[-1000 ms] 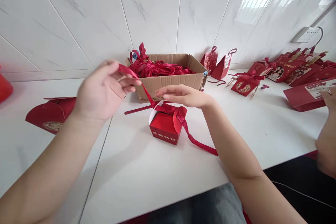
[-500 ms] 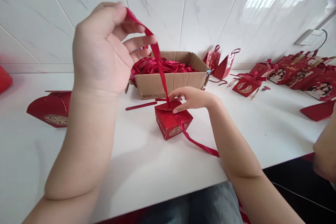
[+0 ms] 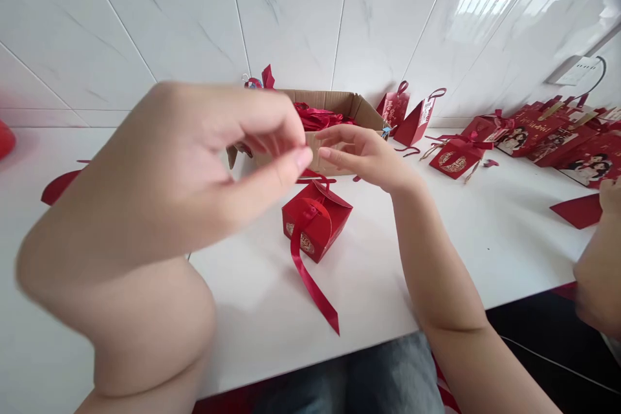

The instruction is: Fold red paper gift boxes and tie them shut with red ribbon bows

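A small red gift box [image 3: 334, 223] with a gold pattern stands on the white table, turned corner-on to me. Its dark red ribbon [image 3: 313, 288] runs from the top flaps down the front and lies on the table. The other stretch of ribbon loops behind the box top toward my left hand [image 3: 189, 174]. Large and close to the camera, that hand pinches thumb and forefinger together; the ribbon in the pinch is mostly hidden. My right hand [image 3: 369, 158] hovers above and behind the box, fingers apart and holding nothing, its tips close to the left fingertips.
Behind the box, a cardboard carton [image 3: 361, 119] holds a heap of red ribbons. Finished-looking red boxes [image 3: 453, 158] and bags [image 3: 592, 158] stand to the right. Another red box [image 3: 58, 187] is partly behind my left arm. Another person's arm [image 3: 604, 259] reaches in at the right edge.
My left hand has come down and turned over, with its fingertips now near the right hand. My right hand has lifted off the box. The box has turned, and its front ribbon hangs toward me.
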`<state>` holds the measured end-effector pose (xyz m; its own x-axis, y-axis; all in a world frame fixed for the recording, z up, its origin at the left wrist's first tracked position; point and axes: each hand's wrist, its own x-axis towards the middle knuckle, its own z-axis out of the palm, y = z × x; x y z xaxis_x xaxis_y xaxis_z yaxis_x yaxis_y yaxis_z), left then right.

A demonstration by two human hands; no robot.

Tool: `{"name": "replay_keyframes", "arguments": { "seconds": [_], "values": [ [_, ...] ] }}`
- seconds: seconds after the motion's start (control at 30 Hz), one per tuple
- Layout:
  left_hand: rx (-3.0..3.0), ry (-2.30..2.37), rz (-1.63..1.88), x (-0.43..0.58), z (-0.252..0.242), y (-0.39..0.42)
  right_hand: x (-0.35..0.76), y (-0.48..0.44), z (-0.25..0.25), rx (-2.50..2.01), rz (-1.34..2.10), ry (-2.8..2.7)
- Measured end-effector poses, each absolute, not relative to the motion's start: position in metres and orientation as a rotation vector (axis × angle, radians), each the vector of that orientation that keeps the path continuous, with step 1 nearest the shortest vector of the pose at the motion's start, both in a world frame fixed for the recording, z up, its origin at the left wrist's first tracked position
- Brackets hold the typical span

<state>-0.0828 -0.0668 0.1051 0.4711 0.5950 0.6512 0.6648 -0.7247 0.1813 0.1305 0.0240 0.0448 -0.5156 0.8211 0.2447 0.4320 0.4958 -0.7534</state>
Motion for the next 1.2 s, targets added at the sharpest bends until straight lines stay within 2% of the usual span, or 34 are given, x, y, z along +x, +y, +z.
{"name": "replay_keyframes", "arguments": {
  "seconds": [0.1,0.2,0.37,0.47,0.53,0.63,0.77,0.87,0.97,1.03,1.1,1.2],
  "values": [
    [-2.725,-0.993,-0.925,-0.081,0.106,-0.078,0.128,0.023,0.044,-0.800,0.816,-2.165],
    [-2.842,-0.887,-0.997,-0.069,0.107,-0.080,0.125,0.021,0.042,-0.526,0.842,-2.261],
    [-2.524,-1.180,-1.540,-0.071,0.085,-0.067,0.128,0.017,0.048,-0.371,1.247,-2.132],
    [-2.579,-1.388,-1.652,-0.083,0.066,-0.057,0.132,0.014,0.053,-0.464,1.227,-1.951],
    [-2.611,-1.461,-1.855,-0.086,0.060,-0.052,0.130,0.012,0.053,-0.490,1.173,-1.962],
    [-2.649,-1.344,-2.173,-0.076,0.066,-0.051,0.119,0.006,0.050,-0.440,1.123,-2.065],
    [-2.482,-1.197,-2.206,-0.064,0.077,-0.056,0.113,0.000,0.053,-0.423,1.209,-2.035],
    [-2.453,-1.522,-2.009,-0.072,0.062,-0.064,0.123,0.003,0.059,-0.502,1.155,-1.772],
    [-2.790,-2.076,-1.036,-0.087,0.024,-0.074,0.136,0.013,0.062,-0.563,1.122,-1.527],
    [-2.836,-2.212,-0.637,-0.093,-0.006,-0.080,0.142,0.019,0.061,-0.607,1.119,-1.416],
    [-2.937,-2.277,-0.536,-0.097,-0.029,-0.083,0.145,0.024,0.061,-0.635,1.118,-1.342],
    [-3.136,-2.393,-0.702,-0.101,-0.039,-0.081,0.150,0.029,0.059,-0.647,1.125,-1.287]
  ]
}}
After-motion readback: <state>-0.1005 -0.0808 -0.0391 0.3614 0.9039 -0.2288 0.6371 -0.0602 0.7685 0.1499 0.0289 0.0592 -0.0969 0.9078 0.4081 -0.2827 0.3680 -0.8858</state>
